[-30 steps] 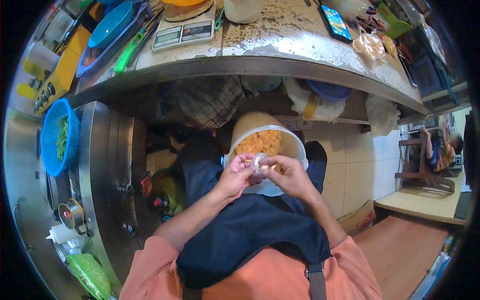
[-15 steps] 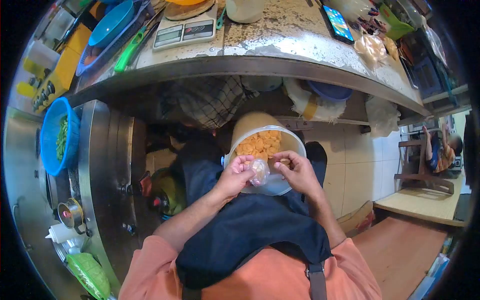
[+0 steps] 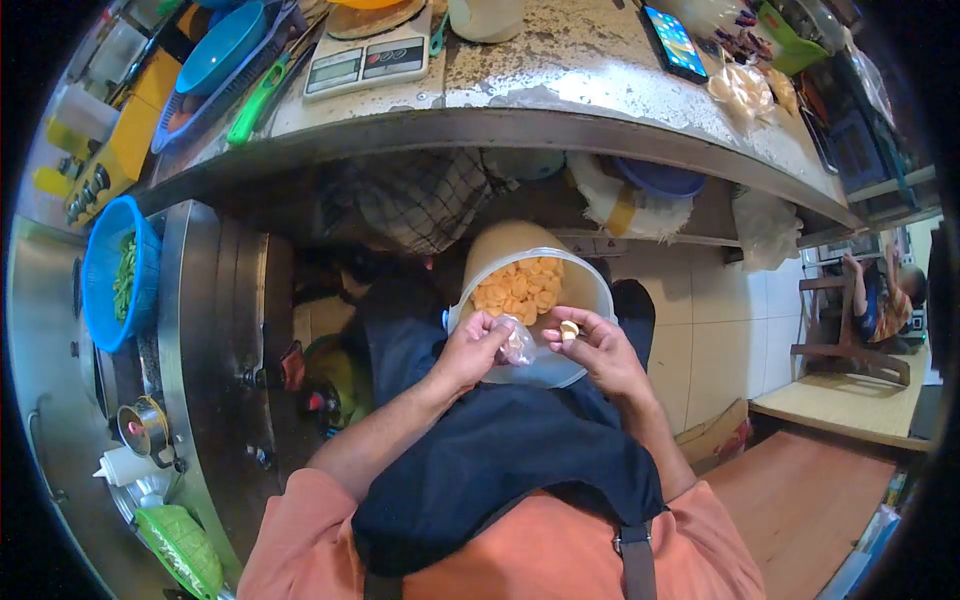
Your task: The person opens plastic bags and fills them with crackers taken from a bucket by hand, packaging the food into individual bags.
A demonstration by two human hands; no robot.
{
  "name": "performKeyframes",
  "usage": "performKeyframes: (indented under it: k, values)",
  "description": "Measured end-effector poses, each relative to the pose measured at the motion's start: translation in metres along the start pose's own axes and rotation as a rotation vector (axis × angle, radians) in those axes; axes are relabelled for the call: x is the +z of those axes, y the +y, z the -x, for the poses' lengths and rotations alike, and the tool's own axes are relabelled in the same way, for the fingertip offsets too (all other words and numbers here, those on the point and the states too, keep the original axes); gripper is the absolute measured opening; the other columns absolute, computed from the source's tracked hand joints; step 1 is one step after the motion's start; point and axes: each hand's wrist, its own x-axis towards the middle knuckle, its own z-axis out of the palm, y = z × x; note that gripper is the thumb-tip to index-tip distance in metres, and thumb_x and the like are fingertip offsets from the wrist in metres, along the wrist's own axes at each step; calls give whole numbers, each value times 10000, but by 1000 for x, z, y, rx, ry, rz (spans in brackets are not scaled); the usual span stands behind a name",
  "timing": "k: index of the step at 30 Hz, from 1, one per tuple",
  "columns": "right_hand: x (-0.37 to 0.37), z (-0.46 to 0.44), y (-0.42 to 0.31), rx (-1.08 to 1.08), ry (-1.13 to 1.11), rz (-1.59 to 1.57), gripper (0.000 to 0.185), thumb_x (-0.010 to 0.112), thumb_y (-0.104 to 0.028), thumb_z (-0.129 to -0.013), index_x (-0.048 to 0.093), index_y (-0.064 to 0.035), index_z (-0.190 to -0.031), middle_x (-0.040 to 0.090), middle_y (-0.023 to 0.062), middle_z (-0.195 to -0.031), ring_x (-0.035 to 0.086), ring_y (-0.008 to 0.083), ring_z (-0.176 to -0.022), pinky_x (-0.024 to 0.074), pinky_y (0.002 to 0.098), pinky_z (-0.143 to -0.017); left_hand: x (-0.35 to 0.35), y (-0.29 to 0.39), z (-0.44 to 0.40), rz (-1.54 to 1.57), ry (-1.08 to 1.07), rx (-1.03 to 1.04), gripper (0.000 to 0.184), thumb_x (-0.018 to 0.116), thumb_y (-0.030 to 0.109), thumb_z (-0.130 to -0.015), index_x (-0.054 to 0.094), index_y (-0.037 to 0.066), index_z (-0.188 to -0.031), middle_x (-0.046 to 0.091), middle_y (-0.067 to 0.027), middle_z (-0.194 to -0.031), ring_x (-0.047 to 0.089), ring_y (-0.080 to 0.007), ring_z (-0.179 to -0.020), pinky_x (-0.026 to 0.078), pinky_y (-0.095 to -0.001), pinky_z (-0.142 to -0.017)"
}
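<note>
A pale plastic bucket point(image 3: 604, 300) leans between my knees, its mouth facing me. Thin, round orange chips point(image 3: 520, 287) lie inside it. My left hand point(image 3: 468, 352) is closed on a small clear plastic bag point(image 3: 518, 346) over the bucket's near side; something pale shows through the film. To the right of the bag, my right hand point(image 3: 606, 358) pinches a small pale yellow piece point(image 3: 569, 329) between thumb and fingers. Its exact kind is too small to make out. Both hands are just above the bucket opening.
A worktop point(image 3: 590, 70) runs ahead, carrying a kitchen scale point(image 3: 367, 68), a phone point(image 3: 675, 42) and a green-handled tool point(image 3: 258, 103). A blue basket point(image 3: 150, 275) of green vegetables stands left. Another person point(image 3: 885, 300) sits at far right near a wooden table point(image 3: 850, 395).
My right hand has turned and shifted slightly down, and the pale piece in its fingers now shows clearly. In my left hand the bag looks less rounded than before.
</note>
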Motion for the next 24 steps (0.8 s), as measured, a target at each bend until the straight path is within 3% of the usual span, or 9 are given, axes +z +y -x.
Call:
performKeyframes:
  k: [9, 16, 19, 24]
  values:
    - [7, 0, -5, 42, 12, -11, 314, 598, -75, -916, 516, 10, -1207, 640, 82, -1019, 649, 142, -807, 543, 269, -653, 6, 3, 6, 87, -19, -34, 150, 556, 143, -950, 450, 59, -1015, 602, -89, -956, 641, -169, -798, 556, -315, -724]
    - [2, -3, -2, -85, 167, 87, 226, 634, -75, -888, 599, 6, -1095, 651, 52, -904, 625, 113, -742, 508, 243, -584, 3, 1, 8, 137, 31, 3, 155, 562, 97, -933, 449, 60, -1031, 579, -57, -926, 612, -140, -777, 541, -301, -709]
    - [-3, -4, -2, -64, 175, 223, 229, 648, -79, -878, 628, 19, -1085, 650, 47, -882, 606, 94, -709, 499, 235, -582, -5, -4, 7, 92, 2, 111, 161, 578, 84, -920, 460, 53, -1025, 581, -47, -916, 596, -116, -765, 520, -267, -677]
    - [-9, -9, 6, -28, 246, 307, 215, 671, -86, -865, 604, 9, -1045, 635, 46, -851, 609, 94, -724, 511, 238, -599, -15, -3, 13, -411, 92, 317, 171, 609, 106, -903, 505, 28, -1013, 574, -19, -812, 571, -89, -689, 499, -239, -638]
